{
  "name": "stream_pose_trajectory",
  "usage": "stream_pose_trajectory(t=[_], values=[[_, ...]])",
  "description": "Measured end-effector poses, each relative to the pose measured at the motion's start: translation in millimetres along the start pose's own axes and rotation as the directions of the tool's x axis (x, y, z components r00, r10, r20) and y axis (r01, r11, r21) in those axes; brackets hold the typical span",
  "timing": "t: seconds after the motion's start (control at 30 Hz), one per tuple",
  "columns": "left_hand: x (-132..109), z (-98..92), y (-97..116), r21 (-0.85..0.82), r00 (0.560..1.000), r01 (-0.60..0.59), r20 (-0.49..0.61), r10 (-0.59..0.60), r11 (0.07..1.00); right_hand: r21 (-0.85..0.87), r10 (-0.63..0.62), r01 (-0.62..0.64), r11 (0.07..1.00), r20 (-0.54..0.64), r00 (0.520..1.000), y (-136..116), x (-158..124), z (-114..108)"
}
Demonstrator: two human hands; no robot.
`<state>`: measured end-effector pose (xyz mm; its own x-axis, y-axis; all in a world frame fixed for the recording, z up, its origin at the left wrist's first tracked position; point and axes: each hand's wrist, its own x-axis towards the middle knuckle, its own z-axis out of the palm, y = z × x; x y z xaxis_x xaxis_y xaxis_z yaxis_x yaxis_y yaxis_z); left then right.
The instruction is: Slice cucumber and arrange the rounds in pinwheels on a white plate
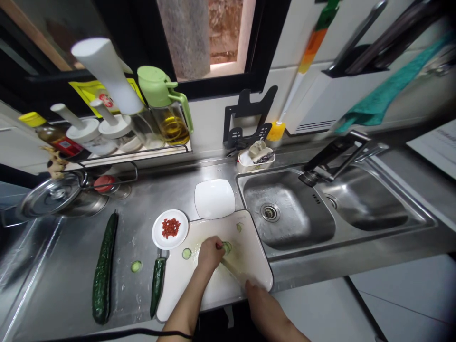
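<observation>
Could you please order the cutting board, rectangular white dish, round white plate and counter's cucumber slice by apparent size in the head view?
Cutting board
Rectangular dish
Round plate, somewhat smaller
Cucumber slice

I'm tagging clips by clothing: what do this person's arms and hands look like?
The left hand and right hand are ungloved, the forearms bare, no sleeves in view. A black cord crosses the left forearm near the bottom edge.
</observation>
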<state>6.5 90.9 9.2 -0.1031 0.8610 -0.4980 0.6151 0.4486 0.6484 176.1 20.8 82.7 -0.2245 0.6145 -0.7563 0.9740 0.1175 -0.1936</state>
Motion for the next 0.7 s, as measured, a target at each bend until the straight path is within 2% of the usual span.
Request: stream_pose_trajectory(t=[0.23,0.37,0.53,0.7], values=[[-1,2.2,3,-0.002,0.999,-0.046,0.0,0.046,0.999,0.032,0.005,-0.004,0.999,-0.055,0.998,3,1,6],[-4,-2.3,0,-0.051,0.999,-0.027,-0.023,0.026,0.998,0.014,-0.025,0.026,1.0,-0.072,0.997,3,0,4],[-10,-16.5,-18,-0.085,0.994,0.027,-0.104,-0.036,0.996,0.067,-0.058,0.061,0.996,-0.056,0.997,9,-2,3],[-18,-25.7,-37,-0.105,0.98,0.087,-0.167,-0.104,0.991,0.032,-0.077,0.079,0.996,-0.057,0.995,8,3,6]])
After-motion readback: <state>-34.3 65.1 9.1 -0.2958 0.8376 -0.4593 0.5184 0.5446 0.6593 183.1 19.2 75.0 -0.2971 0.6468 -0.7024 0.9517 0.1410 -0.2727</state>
